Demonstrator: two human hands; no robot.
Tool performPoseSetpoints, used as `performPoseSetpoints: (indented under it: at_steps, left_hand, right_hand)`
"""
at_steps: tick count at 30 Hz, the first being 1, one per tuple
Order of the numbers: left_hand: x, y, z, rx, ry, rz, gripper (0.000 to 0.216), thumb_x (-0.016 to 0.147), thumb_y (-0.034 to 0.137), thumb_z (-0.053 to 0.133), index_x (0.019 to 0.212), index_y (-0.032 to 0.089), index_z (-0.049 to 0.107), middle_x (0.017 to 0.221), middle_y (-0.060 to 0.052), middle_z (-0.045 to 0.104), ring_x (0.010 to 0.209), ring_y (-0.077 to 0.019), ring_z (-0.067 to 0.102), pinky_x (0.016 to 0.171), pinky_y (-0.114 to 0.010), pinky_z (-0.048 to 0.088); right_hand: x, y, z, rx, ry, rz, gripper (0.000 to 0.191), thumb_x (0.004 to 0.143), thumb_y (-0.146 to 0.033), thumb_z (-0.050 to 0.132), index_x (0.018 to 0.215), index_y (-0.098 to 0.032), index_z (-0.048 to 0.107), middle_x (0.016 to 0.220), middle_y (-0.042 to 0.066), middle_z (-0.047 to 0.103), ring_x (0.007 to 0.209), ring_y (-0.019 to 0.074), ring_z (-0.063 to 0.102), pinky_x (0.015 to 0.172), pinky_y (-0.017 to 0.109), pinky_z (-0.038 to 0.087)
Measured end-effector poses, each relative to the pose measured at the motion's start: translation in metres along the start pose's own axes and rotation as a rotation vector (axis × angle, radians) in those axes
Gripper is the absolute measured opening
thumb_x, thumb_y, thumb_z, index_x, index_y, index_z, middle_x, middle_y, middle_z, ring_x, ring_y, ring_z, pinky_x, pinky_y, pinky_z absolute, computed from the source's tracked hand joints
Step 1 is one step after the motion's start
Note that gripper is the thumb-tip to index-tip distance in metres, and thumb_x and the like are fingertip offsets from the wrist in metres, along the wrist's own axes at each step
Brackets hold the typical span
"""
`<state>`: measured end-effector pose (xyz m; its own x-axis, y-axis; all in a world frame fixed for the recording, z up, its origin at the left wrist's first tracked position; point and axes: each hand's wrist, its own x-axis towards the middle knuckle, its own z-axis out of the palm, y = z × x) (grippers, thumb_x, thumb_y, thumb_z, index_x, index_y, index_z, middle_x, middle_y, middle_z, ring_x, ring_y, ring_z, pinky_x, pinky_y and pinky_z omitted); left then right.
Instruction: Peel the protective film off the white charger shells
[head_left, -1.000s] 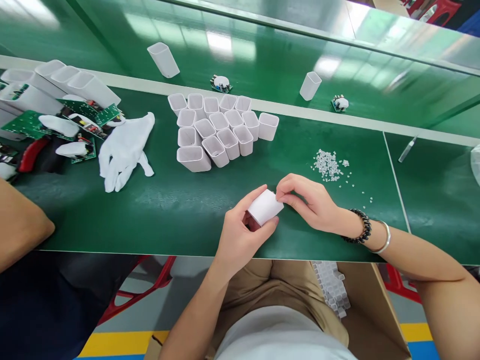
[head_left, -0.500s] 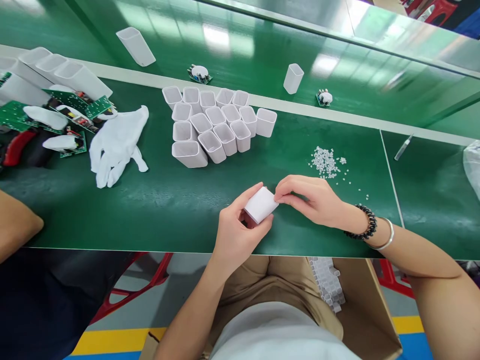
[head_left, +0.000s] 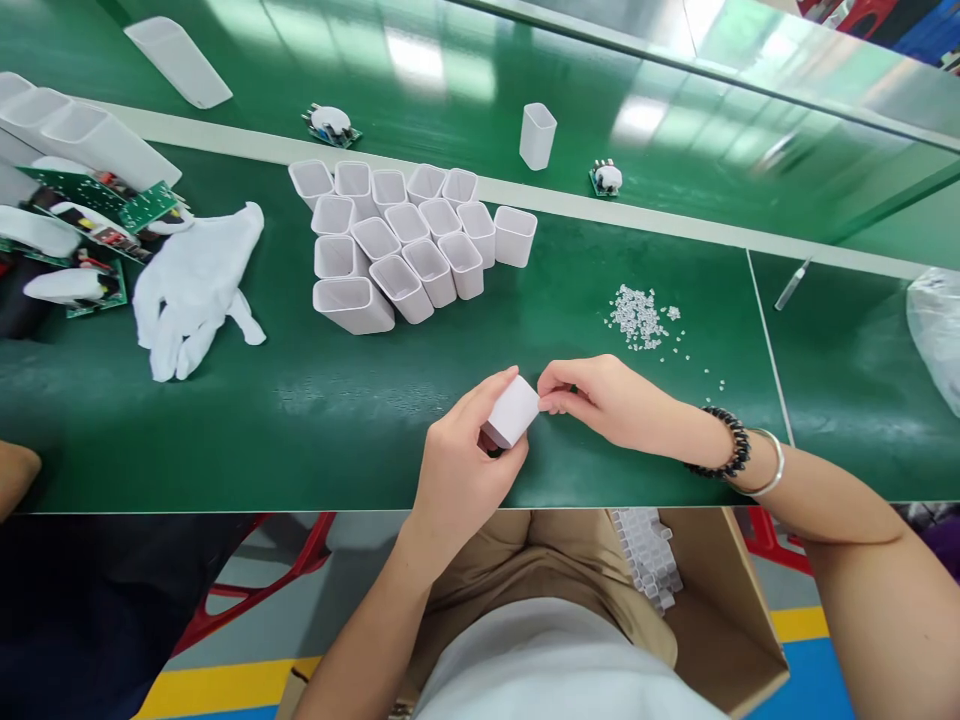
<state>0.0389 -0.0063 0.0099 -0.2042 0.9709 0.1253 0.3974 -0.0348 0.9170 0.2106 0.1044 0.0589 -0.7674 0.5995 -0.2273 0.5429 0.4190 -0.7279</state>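
Note:
My left hand [head_left: 469, 450] is wrapped round a white plastic housing [head_left: 514, 411], held tilted just above the front of the green bench. At the housing's right edge, my right hand [head_left: 611, 400] pinches with thumb and forefinger; whatever lies between those fingertips is too small to make out. Beyond the right hand lies a loose pile of tiny clear plastic pieces [head_left: 637, 318], a few of them scattered toward me. Several white open-topped housings [head_left: 401, 290] stand grouped in rows behind my left hand.
A white glove [head_left: 196, 285] lies left, beside green circuit boards [head_left: 75, 195] and more housings. A pen-like tool [head_left: 792, 286] and plastic bag [head_left: 937, 330] are at right. Below the bench edge, a cardboard box [head_left: 731, 610] holds clear parts. Another person's elbow [head_left: 16, 478] rests at far left.
The view has shifted, so the bench items sit further left. Both hands keep the same hold, with the right fingertips still at the housing's edge.

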Motion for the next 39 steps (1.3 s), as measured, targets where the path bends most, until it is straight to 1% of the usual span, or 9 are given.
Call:
performPoseSetpoints:
  at_steps: [4,7,10,12,17,22,27,34,39]
  left_hand:
    - [0.002,0.002,-0.001,-0.005,-0.006,-0.039,0.052,0.079,0.013,0.071,0.13,0.021,0.067,0.12,-0.008,0.072,0.083,-0.0169,0.068,0.064,-0.026,0.054]
    - [0.0,0.006,0.002,0.009,0.001,-0.048,0.052,0.079,0.019,0.074,0.13,0.021,0.065,0.121,-0.009,0.071,0.089,-0.0181,0.068,0.062,-0.024,0.052]
    - [-0.002,0.009,0.006,-0.004,0.049,-0.061,0.044,0.081,0.02,0.072,0.125,0.021,0.065,0.117,-0.007,0.071,0.087,-0.0169,0.066,0.059,-0.022,0.049]
    - [-0.003,0.009,0.006,-0.026,0.066,-0.052,0.042,0.081,0.018,0.071,0.122,0.022,0.065,0.118,-0.007,0.071,0.088,-0.0166,0.066,0.062,-0.022,0.05]
    - [-0.003,0.008,0.003,-0.071,0.022,-0.04,0.042,0.082,0.016,0.07,0.123,0.024,0.063,0.122,-0.004,0.069,0.096,-0.016,0.066,0.071,-0.022,0.051]
    - [-0.004,0.005,0.001,-0.083,0.026,0.016,0.04,0.082,0.012,0.069,0.119,0.023,0.061,0.12,-0.005,0.066,0.107,-0.0183,0.063,0.084,-0.025,0.051]
    - [-0.004,0.006,0.001,-0.091,0.021,-0.012,0.039,0.082,0.013,0.069,0.119,0.022,0.061,0.117,-0.005,0.066,0.102,-0.0183,0.063,0.084,-0.027,0.051]
    - [-0.004,0.004,-0.001,-0.116,0.003,0.011,0.038,0.083,0.012,0.069,0.119,0.022,0.06,0.119,-0.005,0.066,0.107,-0.0179,0.063,0.086,-0.025,0.05]
    - [-0.003,0.004,-0.002,-0.14,0.003,0.011,0.038,0.082,0.012,0.069,0.118,0.022,0.061,0.118,-0.005,0.066,0.108,-0.0172,0.063,0.085,-0.024,0.051]
  right_hand:
    - [0.003,0.008,0.006,0.069,0.005,-0.07,0.014,0.1,-0.02,0.047,0.09,-0.019,0.057,0.073,-0.003,0.058,0.062,0.0106,0.05,0.06,0.023,0.036]
    - [0.003,0.008,0.004,0.134,-0.067,-0.111,0.015,0.101,-0.024,0.046,0.088,-0.02,0.052,0.07,-0.004,0.054,0.06,0.0105,0.047,0.057,0.023,0.037]
    - [0.0,0.005,0.001,0.188,-0.104,-0.127,0.016,0.103,-0.025,0.043,0.088,-0.021,0.049,0.074,-0.002,0.057,0.064,0.0112,0.052,0.06,0.023,0.041]
    - [-0.002,0.002,0.001,0.186,-0.094,-0.152,0.015,0.103,-0.025,0.043,0.089,-0.021,0.048,0.074,-0.002,0.058,0.063,0.0112,0.051,0.06,0.023,0.041]
    - [-0.005,0.001,0.006,0.16,-0.081,-0.208,0.015,0.103,-0.025,0.044,0.089,-0.021,0.047,0.07,-0.004,0.054,0.055,0.0094,0.042,0.055,0.023,0.035]
    - [-0.005,0.003,0.013,0.11,-0.038,-0.261,0.012,0.101,-0.022,0.045,0.09,-0.02,0.048,0.072,-0.002,0.054,0.057,0.0106,0.045,0.057,0.023,0.035]
    - [-0.005,0.005,0.014,0.072,-0.028,-0.321,0.013,0.102,-0.021,0.042,0.092,-0.02,0.049,0.074,0.0,0.057,0.06,0.0123,0.048,0.058,0.024,0.036]
    - [-0.005,0.004,0.015,0.136,-0.048,-0.315,0.01,0.101,-0.02,0.045,0.093,-0.019,0.05,0.072,-0.003,0.055,0.058,0.0094,0.046,0.056,0.021,0.037]
    - [-0.005,0.006,0.016,0.174,-0.041,-0.323,0.012,0.102,-0.02,0.044,0.092,-0.018,0.051,0.073,-0.003,0.057,0.058,0.0085,0.046,0.056,0.021,0.038]
